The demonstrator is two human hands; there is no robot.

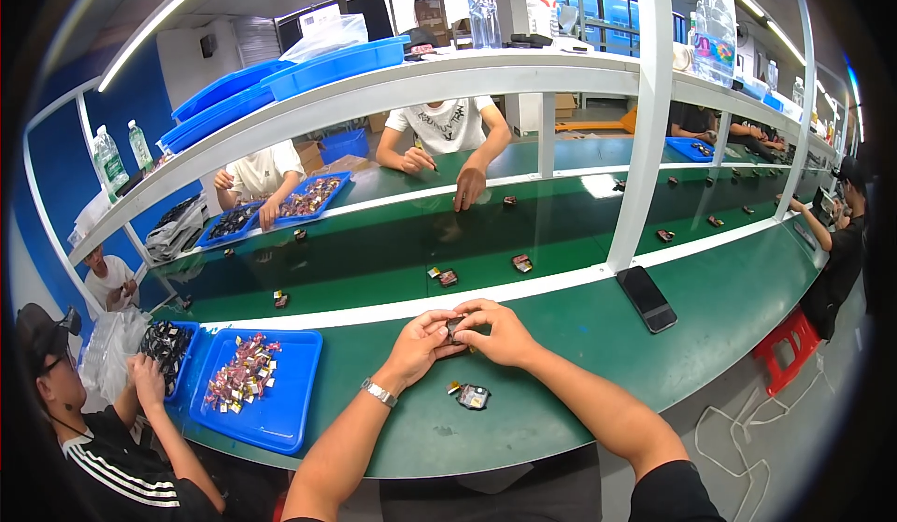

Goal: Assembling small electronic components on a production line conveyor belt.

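Observation:
My left hand [419, 346], with a metal-band watch at its wrist, and my right hand [500, 332] meet over the green bench [570, 344]. Their fingers close around a small dark piece [454, 329], mostly covered, so its exact kind does not show. Just below my hands, on the bench, lies a small grey-and-black electronic part [474, 397] with a yellow-and-white tab. To the left, a blue tray [305, 391] contains many small reddish pieces with yellow and white tabs.
Beyond a white rail, small assemblies [521, 263] lie spread along the dark green conveyor [392, 260]. A black phone [647, 298] rests near a white post [640, 148]. Co-workers sit at left, right and opposite. A blue tray of black parts [166, 358] stands far left.

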